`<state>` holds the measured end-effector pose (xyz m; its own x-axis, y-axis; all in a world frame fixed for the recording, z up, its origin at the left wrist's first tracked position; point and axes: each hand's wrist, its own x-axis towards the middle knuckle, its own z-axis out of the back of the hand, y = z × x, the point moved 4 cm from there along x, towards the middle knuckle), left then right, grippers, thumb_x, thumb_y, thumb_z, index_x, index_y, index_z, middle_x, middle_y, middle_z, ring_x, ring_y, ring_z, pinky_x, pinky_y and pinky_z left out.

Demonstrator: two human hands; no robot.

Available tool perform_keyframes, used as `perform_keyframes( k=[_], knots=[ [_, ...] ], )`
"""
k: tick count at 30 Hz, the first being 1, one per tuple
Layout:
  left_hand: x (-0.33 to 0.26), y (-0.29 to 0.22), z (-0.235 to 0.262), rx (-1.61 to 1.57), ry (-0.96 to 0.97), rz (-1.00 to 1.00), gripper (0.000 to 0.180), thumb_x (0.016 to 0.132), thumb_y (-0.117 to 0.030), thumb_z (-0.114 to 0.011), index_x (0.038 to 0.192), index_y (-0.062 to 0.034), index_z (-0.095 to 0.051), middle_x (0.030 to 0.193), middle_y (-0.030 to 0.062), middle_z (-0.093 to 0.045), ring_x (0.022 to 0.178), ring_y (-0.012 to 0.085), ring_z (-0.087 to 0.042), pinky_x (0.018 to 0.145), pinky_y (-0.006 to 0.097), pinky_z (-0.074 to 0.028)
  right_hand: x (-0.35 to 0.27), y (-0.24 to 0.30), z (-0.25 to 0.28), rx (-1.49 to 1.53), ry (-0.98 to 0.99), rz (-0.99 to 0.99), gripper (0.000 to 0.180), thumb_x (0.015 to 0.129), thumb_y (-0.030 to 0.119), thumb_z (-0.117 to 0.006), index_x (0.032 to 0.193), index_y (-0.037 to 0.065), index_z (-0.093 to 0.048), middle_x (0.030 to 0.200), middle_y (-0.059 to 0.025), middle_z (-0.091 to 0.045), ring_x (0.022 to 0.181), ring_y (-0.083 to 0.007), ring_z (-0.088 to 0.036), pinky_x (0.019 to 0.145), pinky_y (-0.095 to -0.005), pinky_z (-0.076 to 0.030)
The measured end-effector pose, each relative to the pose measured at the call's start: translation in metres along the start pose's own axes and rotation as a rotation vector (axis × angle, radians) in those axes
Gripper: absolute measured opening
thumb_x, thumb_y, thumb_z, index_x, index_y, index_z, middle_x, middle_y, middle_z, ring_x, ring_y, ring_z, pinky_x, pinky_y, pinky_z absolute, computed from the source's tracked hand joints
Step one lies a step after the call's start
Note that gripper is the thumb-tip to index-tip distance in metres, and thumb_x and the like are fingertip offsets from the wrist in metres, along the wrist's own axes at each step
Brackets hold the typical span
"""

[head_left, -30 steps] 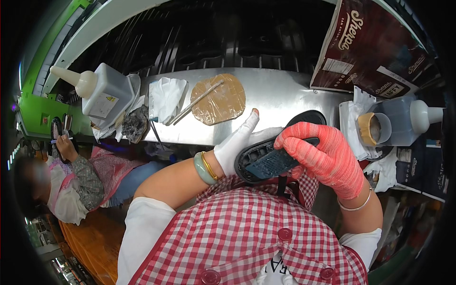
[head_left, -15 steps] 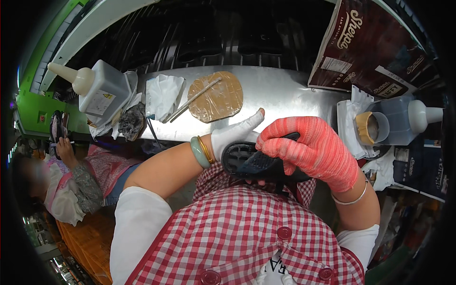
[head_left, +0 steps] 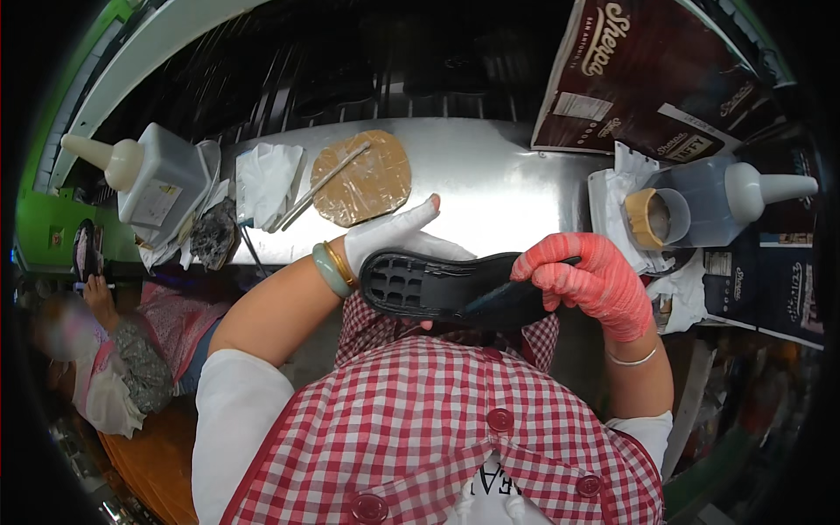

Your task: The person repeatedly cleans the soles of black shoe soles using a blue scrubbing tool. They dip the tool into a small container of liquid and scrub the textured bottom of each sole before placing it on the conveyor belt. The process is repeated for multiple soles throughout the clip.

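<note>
A black shoe sole (head_left: 407, 284), its heel end showing a grid of hollows, lies across in front of my apron. My left hand (head_left: 394, 234), in a white glove with bare fingertips, holds it from behind and below; the thumb is stretched up and a fingertip shows under the near edge. My right hand (head_left: 582, 284), in a pink-red knitted glove, is closed in a pinch over the sole's right part. From that pinch a thin dark brush-like tool (head_left: 492, 297) slants down onto the sole. Its exact kind is hard to make out.
On the metal bench (head_left: 490, 192) are a film-wrapped cardboard oval (head_left: 372, 188) with a thin stick (head_left: 337, 175) and crumpled white paper (head_left: 267, 184). Squeeze bottles (head_left: 162, 188) stand left and right, a small cup (head_left: 669, 217) beside the right one. Another person (head_left: 144, 350) works at the left.
My right hand and the thin tool have moved along the sole toward its right end, uncovering more of it. The view has shifted, so the bench things appear farther left.
</note>
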<state>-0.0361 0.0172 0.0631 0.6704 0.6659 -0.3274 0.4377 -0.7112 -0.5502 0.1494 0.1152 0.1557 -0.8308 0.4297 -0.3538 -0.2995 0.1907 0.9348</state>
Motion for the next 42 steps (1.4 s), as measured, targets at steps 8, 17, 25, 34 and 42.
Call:
perform_keyframes(
  k=[8, 17, 25, 34, 42],
  knots=[
    [-0.038, -0.054, -0.005, 0.094, -0.228, -0.721, 0.058, 0.093, -0.027, -0.047, 0.142, -0.0066, -0.025, 0.123, 0.0213, -0.051, 0.104, 0.0363, -0.059, 0.095, 0.048, -0.046, -0.067, -0.006, 0.090, 0.156, -0.760, 0.491, 0.028, 0.091, 0.028, -0.060, 0.101, 0.002, -0.065, 0.082, -0.0023, -0.066, 0.056, -0.0027, -0.056, 0.046, -0.0138, -0.038],
    [-0.025, 0.031, -0.009, -0.566, -0.546, -0.596, 0.071, 0.091, -0.062, -0.025, 0.137, -0.0084, -0.038, 0.130, 0.0174, -0.048, 0.116, 0.0377, -0.050, 0.071, 0.052, -0.053, -0.089, -0.027, 0.151, -0.029, -1.208, 0.307, 0.019, 0.088, 0.017, -0.063, 0.100, 0.003, -0.065, 0.088, -0.0013, -0.064, 0.066, -0.0051, -0.053, 0.057, -0.0205, -0.046],
    [-0.021, 0.047, -0.009, -0.482, -0.576, -0.567, 0.059, 0.093, -0.055, -0.029, 0.126, -0.0098, -0.047, 0.112, 0.0132, -0.059, 0.090, 0.0374, -0.063, 0.051, 0.039, -0.050, -0.095, -0.041, 0.174, -0.064, -1.271, 0.262, 0.020, 0.086, 0.020, -0.066, 0.097, 0.002, -0.065, 0.076, 0.0004, -0.060, 0.059, -0.0060, -0.051, 0.054, -0.0207, -0.044],
    [0.022, 0.012, -0.013, -0.428, -0.372, -0.675, 0.057, 0.090, -0.051, -0.044, 0.127, -0.0071, -0.048, 0.118, 0.0162, -0.056, 0.101, 0.0402, -0.057, 0.069, 0.046, -0.053, -0.109, -0.066, 0.188, 0.163, -1.180, 0.200, 0.022, 0.088, 0.022, -0.064, 0.097, 0.002, -0.064, 0.079, -0.0035, -0.061, 0.054, -0.0070, -0.052, 0.046, -0.0172, -0.039],
    [0.040, 0.006, -0.020, -0.364, -0.225, -0.729, 0.073, 0.079, -0.052, -0.061, 0.132, -0.0043, -0.042, 0.122, 0.0217, -0.052, 0.112, 0.0438, -0.052, 0.083, 0.052, -0.052, -0.047, -0.031, 0.054, 0.539, -0.734, 0.393, 0.023, 0.094, 0.023, -0.053, 0.103, 0.002, -0.060, 0.079, -0.0051, -0.063, 0.059, -0.0091, -0.060, 0.046, -0.0167, -0.044]
  ],
)
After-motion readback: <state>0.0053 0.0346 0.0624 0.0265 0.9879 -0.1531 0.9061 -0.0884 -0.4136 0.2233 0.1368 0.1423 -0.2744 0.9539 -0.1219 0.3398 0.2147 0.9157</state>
